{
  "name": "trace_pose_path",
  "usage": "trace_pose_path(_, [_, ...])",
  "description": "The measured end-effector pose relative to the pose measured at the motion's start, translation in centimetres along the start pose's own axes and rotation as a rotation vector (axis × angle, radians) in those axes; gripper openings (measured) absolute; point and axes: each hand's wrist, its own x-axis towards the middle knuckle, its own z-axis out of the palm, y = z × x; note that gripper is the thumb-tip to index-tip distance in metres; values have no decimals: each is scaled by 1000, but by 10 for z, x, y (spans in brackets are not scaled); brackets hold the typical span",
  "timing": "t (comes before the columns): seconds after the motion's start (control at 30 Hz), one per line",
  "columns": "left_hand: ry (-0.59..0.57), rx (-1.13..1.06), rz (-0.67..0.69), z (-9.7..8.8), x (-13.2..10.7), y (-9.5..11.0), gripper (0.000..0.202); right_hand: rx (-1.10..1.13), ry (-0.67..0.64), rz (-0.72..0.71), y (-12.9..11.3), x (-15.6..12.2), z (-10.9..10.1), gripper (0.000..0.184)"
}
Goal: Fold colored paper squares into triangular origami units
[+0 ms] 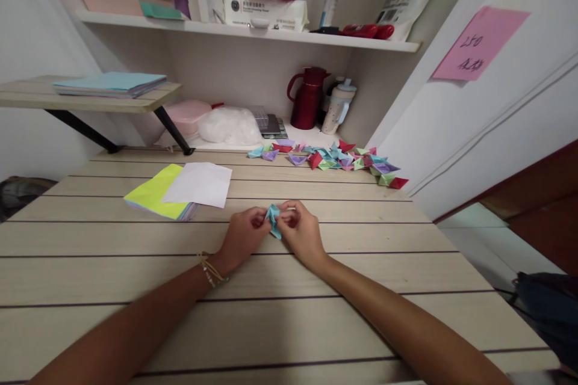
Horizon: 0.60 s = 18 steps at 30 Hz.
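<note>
Between my two hands, low over the middle of the table, is a small folded light-blue paper boat (pixel 273 221). My left hand (pixel 245 233) pinches its left side between thumb and fingers. On the other side my right hand (pixel 301 231) grips the paper, its fingertips partly hiding the folds. Beyond my hands, many finished paper boats (pixel 332 158) in red, blue, green, purple and pink lie in a loose pile along the back of the table. To the left rests a stack of coloured paper with a yellow sheet (pixel 158 195) on top, and a white sheet (pixel 201 184) overlaps it.
A raised wooden stand (pixel 162 99) at the back left carries a stack of blue-topped paper (pixel 111 82). Behind the table, a red thermos jug (pixel 308 99), a speckled bottle (pixel 338 108) and a white plastic bag (pixel 230 126) stand under a shelf (pixel 280 36).
</note>
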Motion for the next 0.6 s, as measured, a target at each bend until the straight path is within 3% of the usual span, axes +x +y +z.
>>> trace_pose_path(0.17, [-28, -66, -25, -1, 3, -6, 16, 214, -19, 106, 11, 8, 0, 32])
trace_pose_path(0.4, [-1, 76, -15, 0, 1, -5, 13, 157, -4, 75, 8, 3, 3, 23])
trace_pose_path(0.6, [10, 77, -35, 0, 2, -6, 14, 108, -76, 64, 2, -1, 4, 25])
